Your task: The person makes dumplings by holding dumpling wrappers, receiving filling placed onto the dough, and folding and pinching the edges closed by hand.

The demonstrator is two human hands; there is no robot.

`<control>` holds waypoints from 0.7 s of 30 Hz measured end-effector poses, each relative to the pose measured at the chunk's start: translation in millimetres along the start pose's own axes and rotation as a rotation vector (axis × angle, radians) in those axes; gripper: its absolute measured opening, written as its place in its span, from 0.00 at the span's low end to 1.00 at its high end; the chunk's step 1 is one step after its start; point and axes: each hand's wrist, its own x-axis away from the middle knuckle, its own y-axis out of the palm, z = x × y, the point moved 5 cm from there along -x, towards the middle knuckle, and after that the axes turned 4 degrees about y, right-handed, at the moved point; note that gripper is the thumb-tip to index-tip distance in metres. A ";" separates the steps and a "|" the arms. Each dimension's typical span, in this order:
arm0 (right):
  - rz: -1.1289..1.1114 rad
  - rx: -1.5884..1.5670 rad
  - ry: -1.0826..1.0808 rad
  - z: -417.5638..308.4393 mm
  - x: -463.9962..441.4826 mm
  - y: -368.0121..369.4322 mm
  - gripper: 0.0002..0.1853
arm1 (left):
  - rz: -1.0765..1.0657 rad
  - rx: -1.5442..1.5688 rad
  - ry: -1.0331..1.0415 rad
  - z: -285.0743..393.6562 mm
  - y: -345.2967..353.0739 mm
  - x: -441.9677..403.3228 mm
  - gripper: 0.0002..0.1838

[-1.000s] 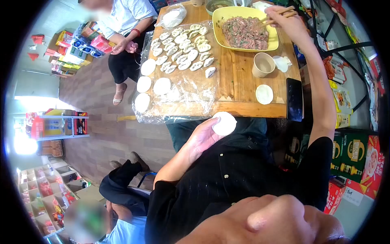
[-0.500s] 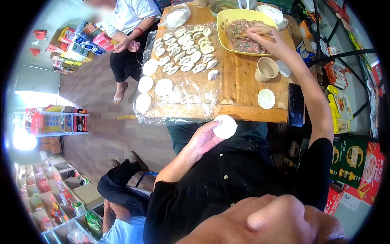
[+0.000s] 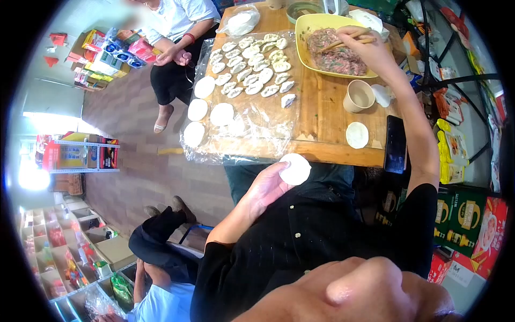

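The left hand [image 3: 266, 185] pinches a round dumpling wrapper [image 3: 296, 170] near the edge of the wooden table [image 3: 322, 121]. The right hand [image 3: 366, 47] grips wooden chopsticks [image 3: 329, 46] — their tips are in the minced-meat filling [image 3: 343, 62], inside the yellow bowl [image 3: 302, 42].

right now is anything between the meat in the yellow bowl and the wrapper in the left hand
Only the yellow bowl's near rim rises between the meat and the wrapper in the left hand; the cup stands off to the right.
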 end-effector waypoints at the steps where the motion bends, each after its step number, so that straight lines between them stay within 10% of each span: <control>1: -0.002 -0.002 -0.001 -0.6 -1.7 0.6 0.14 | 0.003 0.001 0.002 0.1 -1.6 0.8 0.24; 21: 0.048 0.053 -0.088 4.9 -35.0 6.5 0.16 | -0.001 -0.048 0.044 -2.2 -6.8 12.8 0.25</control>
